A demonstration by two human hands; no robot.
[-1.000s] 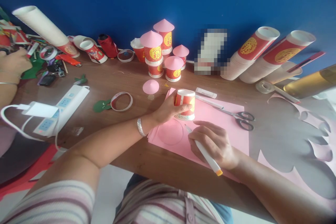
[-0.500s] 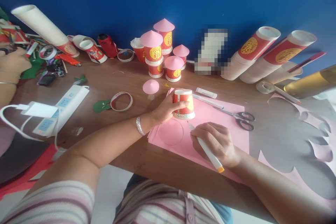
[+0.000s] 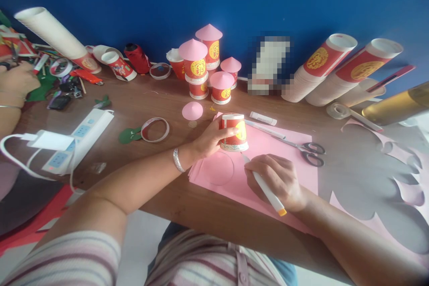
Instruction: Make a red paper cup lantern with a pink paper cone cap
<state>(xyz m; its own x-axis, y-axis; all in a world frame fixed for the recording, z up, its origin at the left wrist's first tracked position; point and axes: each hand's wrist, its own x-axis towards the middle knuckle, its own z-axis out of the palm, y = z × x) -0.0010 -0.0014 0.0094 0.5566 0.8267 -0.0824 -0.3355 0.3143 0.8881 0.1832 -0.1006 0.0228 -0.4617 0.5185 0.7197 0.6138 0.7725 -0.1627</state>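
Left of the cup (image 3: 235,141), the left hand (image 3: 207,140) grips its wall, thumb across the front. A drawn circle (image 3: 218,170) lies at the cup's near left. The cup, wide end down over the paper (image 3: 281,148), shows more of its emblem (image 3: 241,128) than a second ago, as if turned. Right of the cup, the right hand (image 3: 278,181) pinches the pen (image 3: 268,193); its tip has neared the cup's lower edge, suggesting tracing. Scissors (image 3: 311,158) lie farther right.
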